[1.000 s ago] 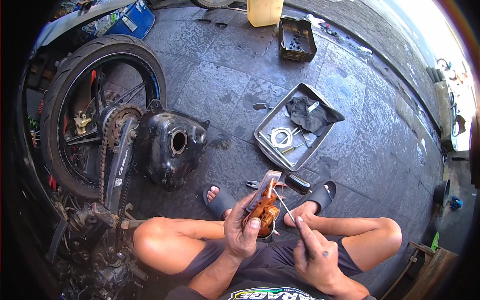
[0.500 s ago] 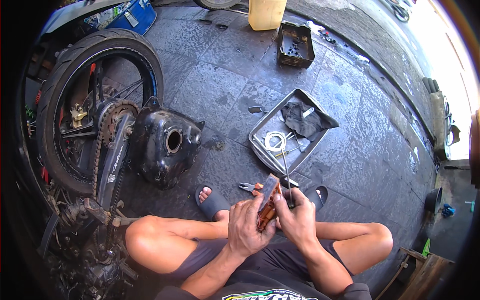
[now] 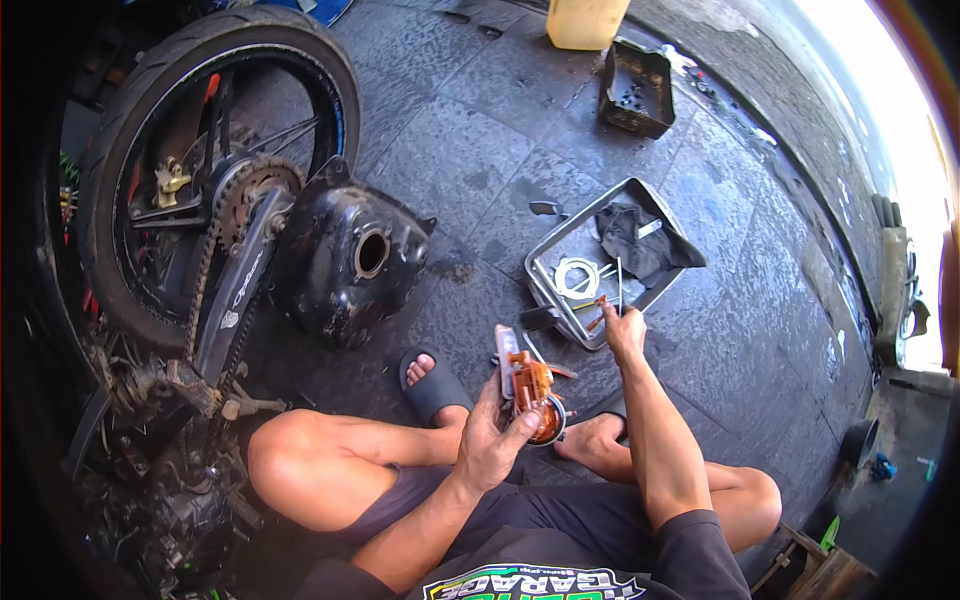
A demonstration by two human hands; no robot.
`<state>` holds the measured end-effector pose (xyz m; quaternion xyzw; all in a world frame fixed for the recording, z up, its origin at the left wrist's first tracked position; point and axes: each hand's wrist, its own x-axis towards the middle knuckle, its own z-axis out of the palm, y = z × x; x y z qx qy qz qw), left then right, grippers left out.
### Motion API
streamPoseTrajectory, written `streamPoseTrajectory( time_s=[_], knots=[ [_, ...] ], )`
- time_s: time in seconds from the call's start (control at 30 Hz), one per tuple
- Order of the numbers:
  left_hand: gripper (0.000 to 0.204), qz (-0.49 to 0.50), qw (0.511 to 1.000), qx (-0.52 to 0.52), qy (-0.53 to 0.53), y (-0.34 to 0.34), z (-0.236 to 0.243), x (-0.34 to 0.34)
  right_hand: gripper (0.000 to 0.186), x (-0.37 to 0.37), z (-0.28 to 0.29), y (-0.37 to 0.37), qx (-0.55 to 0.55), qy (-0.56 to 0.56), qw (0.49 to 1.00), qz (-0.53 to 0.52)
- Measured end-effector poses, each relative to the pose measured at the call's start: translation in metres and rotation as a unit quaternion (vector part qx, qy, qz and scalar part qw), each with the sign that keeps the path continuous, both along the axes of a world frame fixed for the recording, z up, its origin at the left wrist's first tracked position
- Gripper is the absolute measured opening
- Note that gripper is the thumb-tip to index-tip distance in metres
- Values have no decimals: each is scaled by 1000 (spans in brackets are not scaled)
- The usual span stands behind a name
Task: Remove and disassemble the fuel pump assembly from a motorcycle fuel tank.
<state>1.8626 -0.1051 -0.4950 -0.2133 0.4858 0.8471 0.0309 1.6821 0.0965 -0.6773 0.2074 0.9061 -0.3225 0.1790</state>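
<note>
My left hand (image 3: 487, 432) is closed around an orange-brown plastic fuel pump unit (image 3: 530, 385), with a pale flat piece along one side and a round ringed end. My right hand (image 3: 625, 335) is stretched forward over the near edge of a grey tray (image 3: 541, 284). Its fingers are closed on a screwdriver (image 3: 620, 284), whose thin metal shaft points away from me. A small orange piece (image 3: 601, 300) shows at the fingertips; whether it is held is unclear. A white ring (image 3: 576, 278), thin rods and a dark cloth (image 3: 640, 250) lie inside the tray.
On the left stand a black fuel tank (image 3: 345, 300) with a round opening and a motorcycle wheel (image 3: 345, 120) with its chain. Farther off are a dark bin of small parts (image 3: 655, 125) and a yellow jerrycan (image 3: 585, 25). My sandalled feet flank the fuel pump unit.
My right hand has left the fuel pump unit and moved forward to the tray. The left hand keeps the unit, now turned with its ringed end toward me. The view has shifted.
</note>
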Motion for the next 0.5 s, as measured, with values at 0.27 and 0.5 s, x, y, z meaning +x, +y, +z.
streamPoseTrajectory(
  time_s=[0.27, 0.5],
  knots=[
    [87, -61, 988, 137, 22, -3, 8, -6, 52, -45, -15, 4, 121, 230, 963, 72],
    [78, 57, 990, 127, -25, -2, -4, -4, 27, -39, -9, -6, 7, 119, 978, 170]
  ],
)
